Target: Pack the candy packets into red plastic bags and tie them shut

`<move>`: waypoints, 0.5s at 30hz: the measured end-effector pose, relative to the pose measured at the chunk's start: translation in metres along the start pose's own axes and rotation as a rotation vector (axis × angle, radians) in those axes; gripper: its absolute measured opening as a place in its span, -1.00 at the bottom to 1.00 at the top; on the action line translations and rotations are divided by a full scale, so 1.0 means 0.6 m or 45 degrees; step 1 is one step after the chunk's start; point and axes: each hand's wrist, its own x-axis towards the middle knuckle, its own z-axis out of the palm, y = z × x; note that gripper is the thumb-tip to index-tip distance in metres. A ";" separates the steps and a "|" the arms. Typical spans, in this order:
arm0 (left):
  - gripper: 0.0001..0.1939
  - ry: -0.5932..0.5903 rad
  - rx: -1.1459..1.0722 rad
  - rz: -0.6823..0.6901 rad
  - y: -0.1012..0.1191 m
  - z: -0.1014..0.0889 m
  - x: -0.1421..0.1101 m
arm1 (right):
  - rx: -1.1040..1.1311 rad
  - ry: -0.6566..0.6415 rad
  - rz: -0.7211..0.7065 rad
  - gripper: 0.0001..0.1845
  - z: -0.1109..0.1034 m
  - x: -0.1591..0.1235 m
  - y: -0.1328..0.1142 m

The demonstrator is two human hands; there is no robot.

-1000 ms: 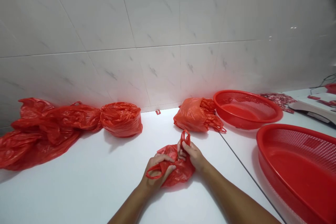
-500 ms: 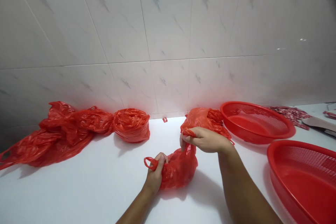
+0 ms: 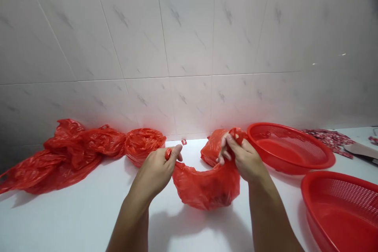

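Note:
A red plastic bag (image 3: 206,189) hangs between my two hands over the white table, its bottom rounded and sagging with something dark inside that I cannot make out. My left hand (image 3: 158,167) is closed on the bag's left handle, and a bit of red plastic pokes out above the fist. On the other side my right hand (image 3: 243,157) grips the right handle, which loops up over the fingers. The bag's upper edge is stretched between them. Behind my right hand sits another red plastic bag (image 3: 211,149), partly covered by it.
An open-topped red bag (image 3: 144,145) and a heap of crumpled red bags (image 3: 76,153) lie at the left by the tiled wall. Two red plastic baskets (image 3: 291,169) stand at the right. A red-and-white pile (image 3: 327,139) and a small red packet (image 3: 184,142) lie farther back.
My hands have spread apart and risen, the left one most. The bag, bunched between them before, now stretches wider and hangs by both handles. The view has tilted up slightly.

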 end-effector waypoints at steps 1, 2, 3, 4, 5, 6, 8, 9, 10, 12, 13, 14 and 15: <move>-0.47 -0.026 0.009 -0.003 0.001 0.003 -0.001 | -0.063 -0.020 0.013 -0.48 -0.001 -0.002 -0.003; -0.46 -0.057 -0.006 0.007 0.000 0.007 -0.001 | -0.125 -0.032 0.012 -0.47 -0.001 -0.004 -0.005; -0.46 -0.083 -0.043 0.027 -0.001 0.012 -0.001 | -0.188 -0.039 -0.004 -0.46 -0.001 -0.006 -0.005; -0.46 -0.108 -0.097 0.054 -0.002 0.015 0.001 | -0.256 -0.041 -0.032 -0.44 -0.001 -0.006 -0.004; -0.48 -0.132 -0.156 0.084 -0.003 0.019 0.004 | -0.335 -0.042 -0.061 -0.43 0.000 -0.005 -0.001; -0.51 -0.154 -0.215 0.107 -0.004 0.021 0.008 | -0.425 -0.041 -0.077 -0.42 0.001 -0.003 0.003; -0.60 -0.191 -0.308 0.118 -0.006 0.023 0.016 | -0.614 -0.051 -0.053 -0.41 0.002 0.002 0.013; -0.66 -0.201 -0.343 0.108 -0.007 0.024 0.020 | -0.680 -0.061 -0.022 -0.41 0.003 0.004 0.017; -0.71 -0.203 -0.390 0.098 -0.008 0.024 0.024 | -0.700 -0.069 0.002 -0.40 0.004 0.006 0.019; -0.77 -0.186 -0.538 0.104 -0.011 0.022 0.029 | -0.604 -0.066 -0.015 -0.40 0.006 0.006 0.019; -0.78 -0.168 -0.612 0.117 -0.012 0.022 0.030 | -0.519 -0.041 -0.053 -0.40 0.007 0.006 0.017; -0.78 -0.142 -0.659 0.124 -0.013 0.021 0.031 | -0.434 0.006 -0.093 -0.42 0.008 0.005 0.015; -0.77 -0.111 -0.676 0.121 -0.013 0.021 0.031 | -0.366 0.065 -0.118 -0.43 0.008 0.005 0.012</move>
